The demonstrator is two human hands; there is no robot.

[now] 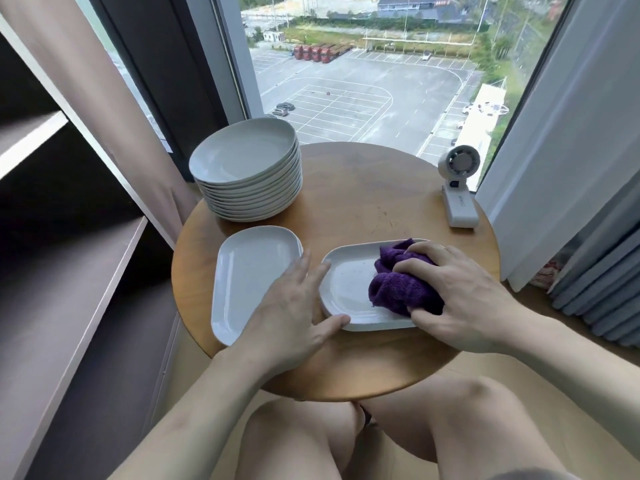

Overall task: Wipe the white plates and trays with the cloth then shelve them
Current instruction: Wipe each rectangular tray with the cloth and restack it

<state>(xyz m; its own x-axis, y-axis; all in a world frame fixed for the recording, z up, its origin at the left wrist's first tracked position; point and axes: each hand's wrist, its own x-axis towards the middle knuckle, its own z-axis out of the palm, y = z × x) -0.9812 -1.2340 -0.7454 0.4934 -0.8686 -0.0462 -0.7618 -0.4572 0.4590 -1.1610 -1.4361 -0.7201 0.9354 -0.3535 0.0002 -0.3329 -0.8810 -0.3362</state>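
Observation:
A white rectangular tray [346, 289] lies near the front of the round wooden table [363, 188]. My right hand [453, 292] grips a bunched purple cloth [394, 289] and presses it on the tray's right half. My left hand [294, 306] lies with straight fingers against the tray's left edge, thumb at its front corner. A second white tray [246, 271] sits to the left, partly under my left hand. A tall stack of several white round plates [249, 168] stands at the table's back left.
A small white desk fan [457, 188] stands at the table's right edge. Dark open shelves [69, 254] run along the left. A window, a beige curtain and grey curtains surround the table. My knees are below the front edge.

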